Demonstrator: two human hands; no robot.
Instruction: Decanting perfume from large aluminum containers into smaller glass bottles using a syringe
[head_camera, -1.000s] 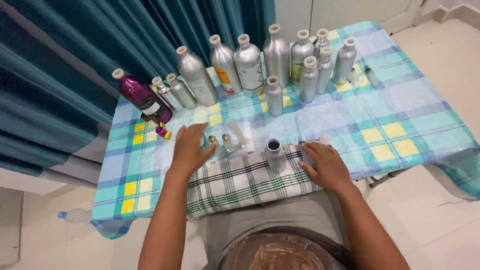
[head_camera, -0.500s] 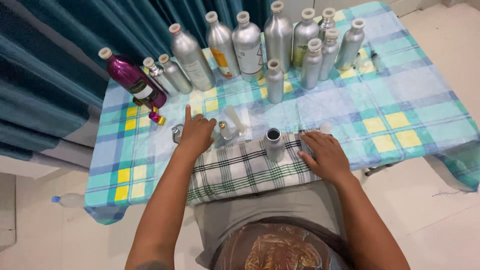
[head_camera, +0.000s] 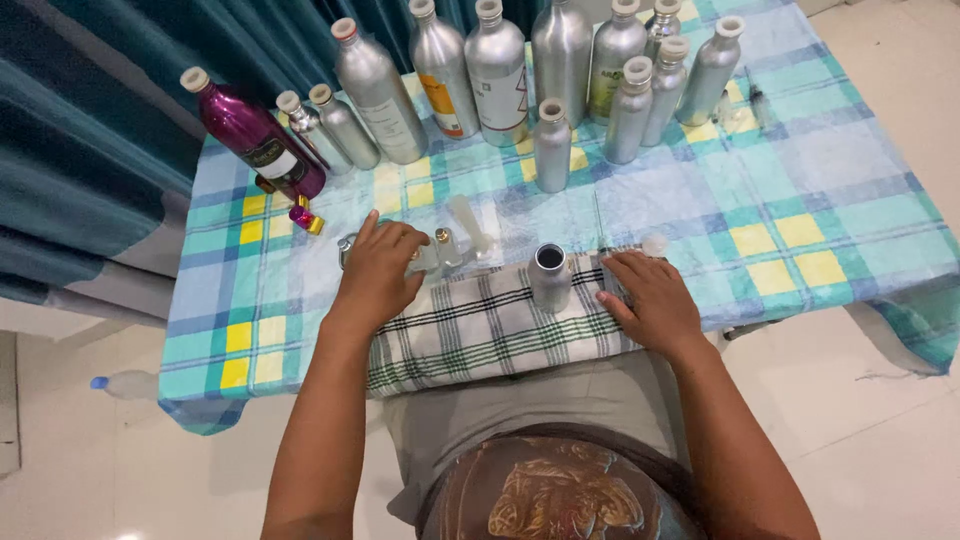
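Note:
My left hand (head_camera: 378, 272) reaches over several small glass vials (head_camera: 440, 250) on the checked tablecloth (head_camera: 800, 180), its fingers curled around one of them. A small open aluminium bottle (head_camera: 549, 276) stands uncapped on a folded plaid cloth (head_camera: 480, 330) at the table's near edge. My right hand (head_camera: 645, 298) rests palm down on the right end of that cloth, just right of the open bottle. A white cap (head_camera: 654, 243) lies just beyond its fingers.
A row of several capped aluminium bottles (head_camera: 560, 50) lines the table's far side, with a smaller one (head_camera: 552, 145) in front. A magenta bottle (head_camera: 255, 135) leans at the left. Teal curtains (head_camera: 90, 130) hang behind. A plastic bottle (head_camera: 125, 384) lies on the floor.
My left hand has slid right from the table's left part and curled onto the small vials. My right hand stays on the plaid cloth. The view has shifted closer.

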